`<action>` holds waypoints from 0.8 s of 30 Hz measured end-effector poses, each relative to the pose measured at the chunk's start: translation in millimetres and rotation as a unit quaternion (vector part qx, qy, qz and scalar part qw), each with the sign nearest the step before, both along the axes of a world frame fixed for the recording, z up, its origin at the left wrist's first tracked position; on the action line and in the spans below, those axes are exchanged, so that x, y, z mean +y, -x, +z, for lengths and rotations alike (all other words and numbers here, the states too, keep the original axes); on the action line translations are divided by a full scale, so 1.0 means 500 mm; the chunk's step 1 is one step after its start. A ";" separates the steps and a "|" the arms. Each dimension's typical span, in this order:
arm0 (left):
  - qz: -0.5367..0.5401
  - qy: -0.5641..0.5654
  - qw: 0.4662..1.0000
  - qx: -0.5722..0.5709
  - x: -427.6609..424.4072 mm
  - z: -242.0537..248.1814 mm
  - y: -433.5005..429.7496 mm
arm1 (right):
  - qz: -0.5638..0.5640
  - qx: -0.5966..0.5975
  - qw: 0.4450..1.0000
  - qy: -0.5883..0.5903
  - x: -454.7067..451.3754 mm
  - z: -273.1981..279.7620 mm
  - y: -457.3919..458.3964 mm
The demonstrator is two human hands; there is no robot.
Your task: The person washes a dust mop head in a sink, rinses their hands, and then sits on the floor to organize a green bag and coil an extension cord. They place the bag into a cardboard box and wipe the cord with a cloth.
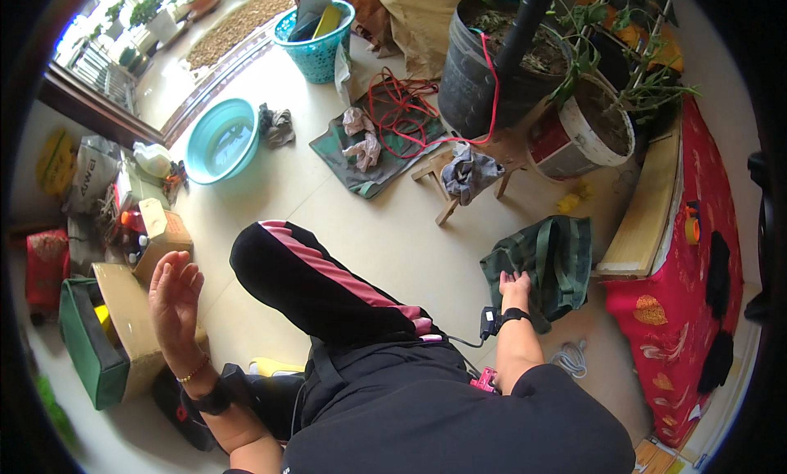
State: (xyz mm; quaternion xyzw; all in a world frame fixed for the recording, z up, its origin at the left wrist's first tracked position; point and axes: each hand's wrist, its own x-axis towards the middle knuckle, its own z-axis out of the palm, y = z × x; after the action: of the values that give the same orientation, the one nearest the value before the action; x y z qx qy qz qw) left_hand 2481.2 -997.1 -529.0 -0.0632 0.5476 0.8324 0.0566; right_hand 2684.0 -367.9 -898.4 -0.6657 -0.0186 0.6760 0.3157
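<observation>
My left hand [175, 305] is raised at the left, fingers bent a little and the palm holding nothing; a cardboard box [120, 305] and a green fabric bag [86, 345] lie beyond it. My right hand [515, 283] reaches down at the right, fingers up against a dark green camouflage tote bag [556, 262] on the floor. Whether the fingers grip its edge cannot be told. A grey cloth [470, 174] lies crumpled on a small wooden stool [442, 166] ahead. Left of the stool, a red rope [399, 126] and crumpled pale cloths [364, 148] rest on a camouflage sheet [344, 172].
A turquoise basin [215, 142] with water stands at the upper left, a patterned turquoise bin [320, 59] further back. Planted tubs [467, 74] stand behind the stool. A red cloth-covered piece of furniture [676, 326] borders the right; a coiled white cable [570, 358] lies near it.
</observation>
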 end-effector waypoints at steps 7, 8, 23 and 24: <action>-0.008 -0.014 1.000 0.011 -0.050 -0.018 0.022 | 0.001 -0.125 0.971 -0.204 0.136 0.257 0.002; -0.017 -0.011 1.000 0.015 -0.061 -0.020 0.026 | 0.020 -0.126 0.972 -0.198 0.144 0.321 -0.006; -0.048 -0.006 0.995 0.081 -0.110 -0.007 -0.025 | 0.438 0.320 0.742 -0.395 -0.261 1.032 0.062; -0.023 -0.007 0.998 0.064 -0.115 -0.008 -0.029 | 0.477 0.351 0.694 -0.409 -0.287 1.045 0.082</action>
State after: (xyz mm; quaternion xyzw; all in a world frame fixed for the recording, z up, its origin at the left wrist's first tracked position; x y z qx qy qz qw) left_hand 2495.5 -1054.5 -533.2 0.0026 0.5455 0.8371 0.0409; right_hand 2643.1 -511.4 -375.8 -0.0866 -0.4966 0.8457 0.1754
